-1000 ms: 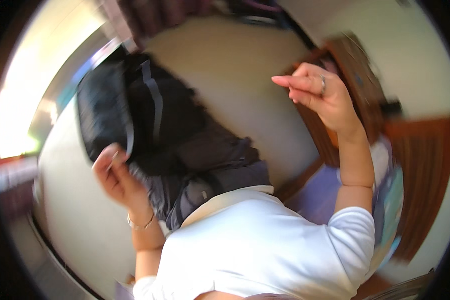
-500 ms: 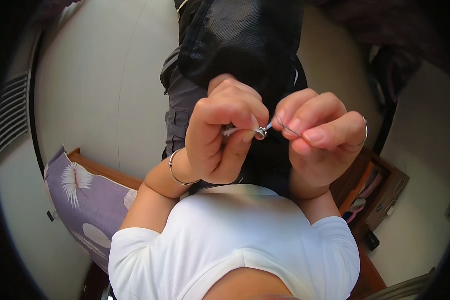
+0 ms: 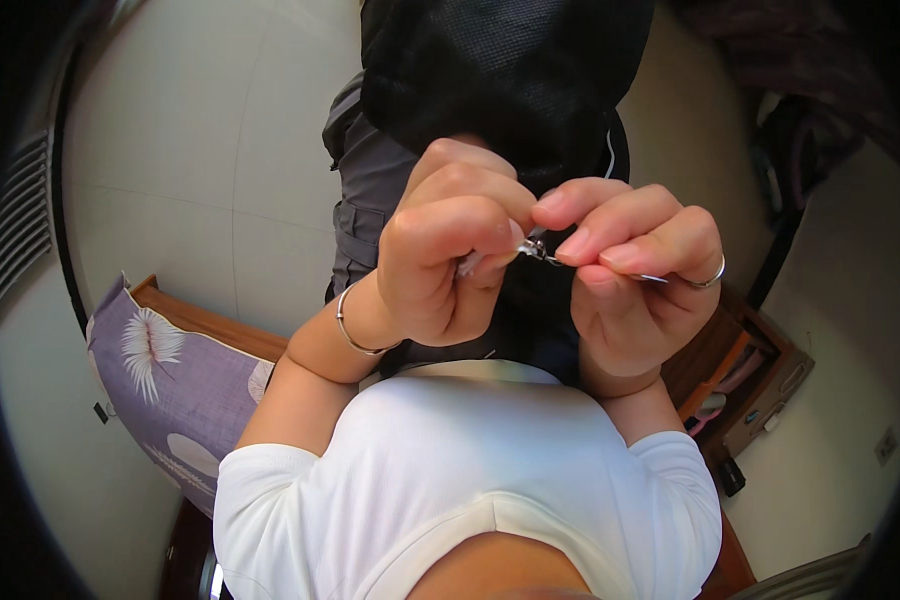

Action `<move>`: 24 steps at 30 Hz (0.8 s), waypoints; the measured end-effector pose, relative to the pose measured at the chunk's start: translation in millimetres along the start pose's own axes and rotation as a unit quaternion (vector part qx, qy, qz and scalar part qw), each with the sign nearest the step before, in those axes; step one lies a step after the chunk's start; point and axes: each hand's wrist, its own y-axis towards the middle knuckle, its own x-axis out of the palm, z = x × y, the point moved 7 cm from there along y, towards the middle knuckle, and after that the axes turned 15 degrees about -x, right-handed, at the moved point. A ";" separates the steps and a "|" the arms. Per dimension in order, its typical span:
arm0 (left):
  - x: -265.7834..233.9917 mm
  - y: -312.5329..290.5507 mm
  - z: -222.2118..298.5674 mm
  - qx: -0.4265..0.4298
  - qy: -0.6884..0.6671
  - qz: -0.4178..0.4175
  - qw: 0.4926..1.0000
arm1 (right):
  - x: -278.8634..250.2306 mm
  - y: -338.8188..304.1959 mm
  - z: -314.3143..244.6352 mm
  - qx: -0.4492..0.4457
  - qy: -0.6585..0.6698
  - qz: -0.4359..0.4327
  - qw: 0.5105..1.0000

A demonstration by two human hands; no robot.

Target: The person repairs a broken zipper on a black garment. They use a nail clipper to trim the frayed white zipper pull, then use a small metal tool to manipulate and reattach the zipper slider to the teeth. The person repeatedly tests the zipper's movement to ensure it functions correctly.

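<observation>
In front of my chest my left hand (image 3: 450, 245) is closed, pinching a small shiny silver metal piece (image 3: 536, 247) between thumb and forefinger. A whitish strip (image 3: 467, 264) shows between those fingers. Close on its right, my right hand (image 3: 645, 275) is also closed, its thumb and fingers pressed together on a thin silver wire (image 3: 654, 278). One end of the wire sticks out past the right fingers. Its other end reaches the metal piece; whether it passes through, I cannot tell.
A black bag-like mesh piece (image 3: 510, 60) lies over my grey trousers (image 3: 355, 235) beyond the hands. At left is a wooden edge with a purple patterned cloth (image 3: 185, 370). An open wooden drawer (image 3: 740, 370) with items stands at right. Pale floor (image 3: 180, 150) lies ahead.
My right hand has turned slightly and come nearer the left. The wire, looped before, now lies straighter in its pinch. The left hand keeps its hold on the metal piece.
</observation>
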 end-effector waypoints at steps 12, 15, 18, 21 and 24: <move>1.1 -5.9 2.3 0.038 0.033 0.028 0.998 | 2.5 -2.5 -4.0 0.002 -0.012 0.007 1.000; 3.5 -6.1 4.1 0.048 0.053 0.025 0.997 | 1.7 -2.2 -5.8 0.002 -0.014 0.001 1.000; 6.4 -5.4 8.1 0.040 0.117 -0.017 0.992 | 2.1 -1.9 -6.9 -0.005 -0.019 -0.014 1.000; 8.7 -4.5 8.9 0.029 0.137 -0.041 0.989 | 0.5 -2.7 -6.3 -0.005 -0.012 -0.012 1.000; 6.9 -5.4 7.2 0.041 0.084 -0.010 0.996 | 0.0 -3.2 -5.0 0.003 -0.011 0.006 1.000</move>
